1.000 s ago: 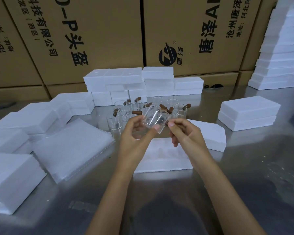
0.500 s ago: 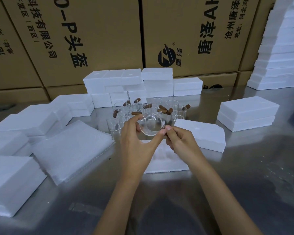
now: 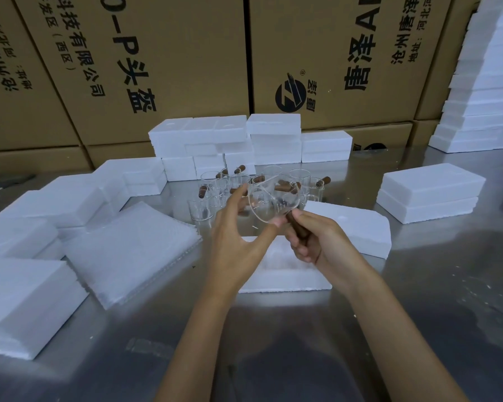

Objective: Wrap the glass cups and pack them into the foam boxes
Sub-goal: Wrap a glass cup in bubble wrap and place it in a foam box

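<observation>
Your left hand (image 3: pixel 233 242) holds the glass cup (image 3: pixel 270 203) by its body, thumb at the near rim and fingers curled round the far side. Your right hand (image 3: pixel 314 242) grips the cup's brown wooden handle (image 3: pixel 298 230), fingers wrapped round it. The cup is raised clear of the bench (image 3: pixel 418 285), tilted on its side with the mouth turned toward you, directly above the open foam box (image 3: pixel 285 274) lying just in front of you.

Behind the held cup stands a cluster of other glass cups (image 3: pixel 215 187) with matching brown handles, upright, close together. A foam lid (image 3: pixel 357 224) lies just right of your hands. A stack of wrapping sheets (image 3: pixel 128 250) lies to your left, with foam blocks (image 3: pixel 21 300) beside it and further left. Closed foam boxes (image 3: pixel 430 192) sit two high to the right; more are piled (image 3: pixel 244 140) at the back against large cardboard cartons (image 3: pixel 157 68). A tall stack of foam (image 3: pixel 491 97) rises at the far right.
</observation>
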The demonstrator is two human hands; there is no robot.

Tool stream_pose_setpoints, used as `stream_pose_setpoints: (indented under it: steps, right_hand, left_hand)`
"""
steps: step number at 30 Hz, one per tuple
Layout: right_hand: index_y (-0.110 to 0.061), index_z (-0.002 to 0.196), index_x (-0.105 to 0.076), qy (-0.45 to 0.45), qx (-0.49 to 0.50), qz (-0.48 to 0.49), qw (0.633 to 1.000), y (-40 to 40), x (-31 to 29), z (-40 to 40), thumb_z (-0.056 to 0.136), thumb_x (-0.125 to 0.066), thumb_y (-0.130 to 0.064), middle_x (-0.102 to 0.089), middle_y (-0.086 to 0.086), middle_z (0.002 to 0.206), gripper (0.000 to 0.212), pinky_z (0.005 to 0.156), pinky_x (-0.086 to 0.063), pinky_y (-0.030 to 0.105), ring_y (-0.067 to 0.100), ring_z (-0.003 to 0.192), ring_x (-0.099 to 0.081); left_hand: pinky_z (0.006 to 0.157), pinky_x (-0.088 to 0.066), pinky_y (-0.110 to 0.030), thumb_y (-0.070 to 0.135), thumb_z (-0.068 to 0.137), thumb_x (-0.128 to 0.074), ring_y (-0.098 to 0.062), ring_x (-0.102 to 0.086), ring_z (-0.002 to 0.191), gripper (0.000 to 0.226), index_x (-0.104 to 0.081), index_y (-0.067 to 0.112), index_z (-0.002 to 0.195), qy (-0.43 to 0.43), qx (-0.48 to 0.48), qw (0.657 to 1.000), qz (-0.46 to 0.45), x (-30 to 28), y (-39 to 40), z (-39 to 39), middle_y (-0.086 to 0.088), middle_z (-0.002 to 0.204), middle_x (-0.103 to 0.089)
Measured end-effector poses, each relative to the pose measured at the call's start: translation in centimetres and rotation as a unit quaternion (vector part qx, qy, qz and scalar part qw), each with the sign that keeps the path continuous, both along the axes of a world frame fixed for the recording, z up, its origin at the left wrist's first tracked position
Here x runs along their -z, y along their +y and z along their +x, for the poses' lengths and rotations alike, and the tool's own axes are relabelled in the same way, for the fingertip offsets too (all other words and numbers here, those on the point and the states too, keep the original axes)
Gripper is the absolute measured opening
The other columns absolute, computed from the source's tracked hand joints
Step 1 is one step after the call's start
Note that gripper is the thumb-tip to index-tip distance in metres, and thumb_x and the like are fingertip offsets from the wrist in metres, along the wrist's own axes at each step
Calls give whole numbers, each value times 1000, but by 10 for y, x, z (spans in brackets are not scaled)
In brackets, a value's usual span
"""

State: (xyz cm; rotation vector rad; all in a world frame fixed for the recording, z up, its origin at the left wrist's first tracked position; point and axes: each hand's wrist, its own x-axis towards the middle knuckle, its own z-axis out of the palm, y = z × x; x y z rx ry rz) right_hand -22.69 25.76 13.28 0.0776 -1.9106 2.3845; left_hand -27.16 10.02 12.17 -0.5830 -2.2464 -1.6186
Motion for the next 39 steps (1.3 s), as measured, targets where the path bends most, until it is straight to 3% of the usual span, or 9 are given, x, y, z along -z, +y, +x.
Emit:
stream_pose_setpoints:
  steps: [3,8,12,17,21,27,32,36,39]
  right_hand:
    - [-9,96,-69,-9,84,-10,996,2,6,-5,103,-46,-24,-52,4,64,29,42,-29,23,13,48,-38]
    - [-6,93,-66,6,164,-19,986,8,9,-8,103,-47,-18,-53,4,62,25,40,-30,23,14,47,-40]
    - [-7,91,-66,0,183,-26,983,9,7,-8,103,-46,-17,-53,6,63,25,40,-30,22,13,46,-41]
    - [-4,93,-65,-6,188,-14,982,10,7,-7,103,-45,-16,-54,6,62,25,40,-31,23,13,47,-43]
    - [-4,92,-65,-6,186,-11,982,8,8,-9,103,-46,-15,-54,5,62,24,40,-31,24,15,48,-42]
    - [-6,91,-65,-1,181,-4,983,8,9,-9,103,-47,-17,-54,4,61,24,40,-33,24,15,48,-42]
    - [-6,91,-65,5,178,6,984,5,9,-9,103,-46,-16,-53,4,61,24,40,-33,24,15,48,-42]
    - [-3,96,-65,3,177,23,984,2,8,-8,103,-46,-15,-54,3,61,23,40,-34,24,15,48,-43]
    - [1,102,-63,7,158,22,987,-1,7,-6,103,-47,-16,-55,4,63,23,41,-34,25,15,50,-43]
  left_hand:
    - [108,-39,-35,54,82,-63,-10,-51,126,53,-57,38,132,-14,-120,992,-29,-1,-29,-19,16,128,-61]
    - [109,-32,-49,14,92,-59,-42,-49,123,38,-63,5,128,-88,-366,906,-194,14,-91,-39,-24,131,-59]
    - [114,-16,-57,25,95,-54,-38,-38,130,36,-61,8,126,-180,-418,851,-264,15,-103,-37,-22,135,-51]
    - [111,-23,-60,44,96,-50,-37,-35,132,46,-55,6,123,-233,-407,823,-321,12,-106,-39,-20,137,-45]
    - [107,-29,-51,39,96,-53,-37,-37,130,42,-59,10,126,-223,-356,850,-319,12,-105,-43,-18,135,-46]
    - [103,-40,-44,27,95,-57,-39,-46,126,35,-63,9,124,-217,-286,921,-154,9,-97,-46,-17,132,-56]
    - [73,-41,-35,6,88,-54,-40,-54,86,17,-69,-2,87,-154,-328,928,-90,6,-92,-42,-18,89,-68]
    - [68,-39,-37,17,91,-60,-39,-50,103,21,-76,2,90,-74,-379,920,-70,3,-89,-39,-18,95,-69]
    - [79,-43,-34,28,93,-67,-33,-58,105,25,-78,6,96,-40,-354,934,-27,-2,-82,-38,-13,104,-71]
